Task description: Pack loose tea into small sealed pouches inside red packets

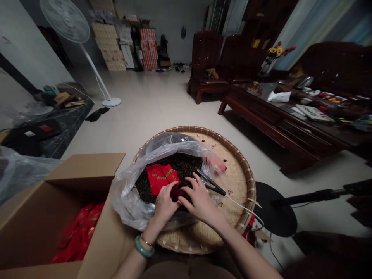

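Over a clear plastic bag (126, 201) of dark dried leaves (187, 164), my two hands meet at a small dark red packet (177, 193). My left hand (165, 201), below a green bangle, pinches its left side. The fingers of my right hand (200, 197) curl round its right side; the packet is mostly hidden by them. Flat red packets (157, 179) with green print lie on the leaves just beyond my left hand. A black hair straightener (213, 182) with a white cord rests at the bag's right edge, close beside my right hand.
The bag sits on a round woven bamboo tray (238, 166). Left of it stands an open cardboard box (87, 166) with several red packets (83, 228) inside. A black round stand base (276, 209) is at the right, a wooden table (261, 116) beyond, a white fan (95, 69) far left.
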Motion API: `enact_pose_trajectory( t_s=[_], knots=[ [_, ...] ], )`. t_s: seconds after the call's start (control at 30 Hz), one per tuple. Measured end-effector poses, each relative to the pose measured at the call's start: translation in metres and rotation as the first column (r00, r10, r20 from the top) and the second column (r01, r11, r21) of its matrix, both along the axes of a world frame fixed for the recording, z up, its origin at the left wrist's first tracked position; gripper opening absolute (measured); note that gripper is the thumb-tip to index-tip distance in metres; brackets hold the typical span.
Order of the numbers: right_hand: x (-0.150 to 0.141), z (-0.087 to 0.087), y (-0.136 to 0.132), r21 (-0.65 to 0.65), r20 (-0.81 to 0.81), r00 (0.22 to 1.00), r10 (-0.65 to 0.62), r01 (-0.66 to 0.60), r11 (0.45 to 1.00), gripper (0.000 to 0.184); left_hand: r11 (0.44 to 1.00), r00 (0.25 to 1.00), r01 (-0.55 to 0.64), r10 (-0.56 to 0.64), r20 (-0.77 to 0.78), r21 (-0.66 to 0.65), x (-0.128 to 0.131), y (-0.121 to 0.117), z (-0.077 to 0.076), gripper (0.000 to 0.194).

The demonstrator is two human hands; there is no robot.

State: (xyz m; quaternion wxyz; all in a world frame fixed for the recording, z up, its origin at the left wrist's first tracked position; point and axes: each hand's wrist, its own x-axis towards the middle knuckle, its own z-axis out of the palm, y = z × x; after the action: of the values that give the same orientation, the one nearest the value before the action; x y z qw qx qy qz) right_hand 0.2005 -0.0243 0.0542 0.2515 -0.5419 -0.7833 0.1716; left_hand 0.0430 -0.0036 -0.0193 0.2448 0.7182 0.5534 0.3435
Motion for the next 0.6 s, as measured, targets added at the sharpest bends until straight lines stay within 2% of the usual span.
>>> enact_pose_trajectory(
  t_s=[0.17, 0.23, 0.3, 0.33, 0.4, 0.47, 0.53, 0.6],
  knots=[
    [0.002, -0.003, 0.005, -0.011, -0.108, 0.994, 0.024, -0.025, 1.000, 0.026, 1.000, 1.000, 0.029, -0.029, 0.008, 0.011, -0.001, 0.000, 0.000, 0.051],
    [0.008, -0.009, 0.013, -0.026, -0.227, 0.974, -0.021, 0.015, 1.000, 0.020, 1.000, 1.000, 0.023, -0.024, 0.016, 0.019, -0.002, 0.001, 0.000, 0.048],
    [0.014, -0.021, 0.021, -0.058, -0.288, 0.952, -0.103, 0.090, 0.994, 0.024, 1.000, 0.999, 0.001, -0.002, 0.038, 0.020, -0.004, 0.002, 0.001, 0.046],
    [0.016, -0.028, 0.025, -0.089, -0.245, 0.963, -0.113, 0.094, 0.992, 0.024, 1.000, 0.998, -0.013, 0.012, 0.054, 0.018, -0.005, 0.003, 0.001, 0.045],
    [0.018, -0.044, 0.029, -0.205, -0.034, 0.999, -0.033, 0.026, 0.978, 0.021, 0.999, 0.995, -0.043, 0.042, 0.092, 0.012, -0.009, 0.005, 0.002, 0.045],
    [0.015, -0.059, 0.029, -0.303, 0.162, 0.986, 0.050, 0.002, 0.953, 0.023, 0.998, 0.990, -0.065, 0.063, 0.124, 0.006, -0.012, 0.006, 0.002, 0.046],
    [0.008, -0.070, 0.027, -0.320, 0.274, 0.959, 0.078, 0.014, 0.947, 0.031, 0.997, 0.987, -0.072, 0.071, 0.143, 0.001, -0.014, 0.006, 0.002, 0.047],
    [0.002, -0.076, 0.026, -0.305, 0.299, 0.951, 0.074, 0.022, 0.952, 0.032, 0.998, 0.987, -0.068, 0.067, 0.148, -0.001, -0.014, 0.006, 0.002, 0.047]
  ],
)
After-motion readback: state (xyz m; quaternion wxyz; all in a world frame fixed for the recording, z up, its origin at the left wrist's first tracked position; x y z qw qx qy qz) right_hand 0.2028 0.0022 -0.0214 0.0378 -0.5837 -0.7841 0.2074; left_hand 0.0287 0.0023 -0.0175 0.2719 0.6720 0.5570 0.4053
